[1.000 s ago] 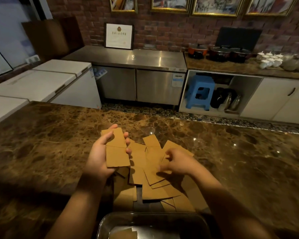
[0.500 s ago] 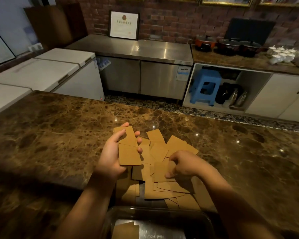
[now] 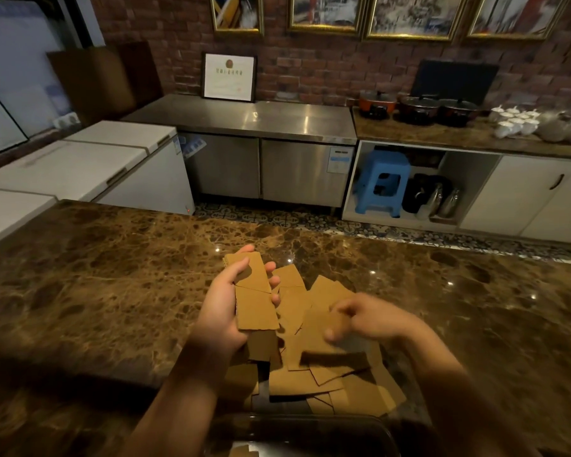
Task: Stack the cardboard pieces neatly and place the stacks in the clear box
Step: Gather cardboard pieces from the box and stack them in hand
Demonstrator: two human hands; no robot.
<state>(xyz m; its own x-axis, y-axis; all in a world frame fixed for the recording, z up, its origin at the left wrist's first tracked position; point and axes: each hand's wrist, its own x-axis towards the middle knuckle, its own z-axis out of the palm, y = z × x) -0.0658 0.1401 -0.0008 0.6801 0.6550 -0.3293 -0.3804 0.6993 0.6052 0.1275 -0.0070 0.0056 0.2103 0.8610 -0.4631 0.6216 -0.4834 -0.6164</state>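
Clear box at the near edge holds a few cardboard pieces (mostly cropped). Beyond it, loose cardboard pieces litter the marble counter. Left hand grips a small stack; right hand, blurred, hovers above the pile, grip indeterminate.

Cardboard pieces on counter; clear box nearer, before them.

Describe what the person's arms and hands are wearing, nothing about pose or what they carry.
Nothing is worn: the left hand and right hand are bare, with no gloves, rings, watch or bands visible. Both forearms are bare to the frame's bottom edge, with no sleeves in view. The right hand is motion-blurred, so fine detail there cannot be told.
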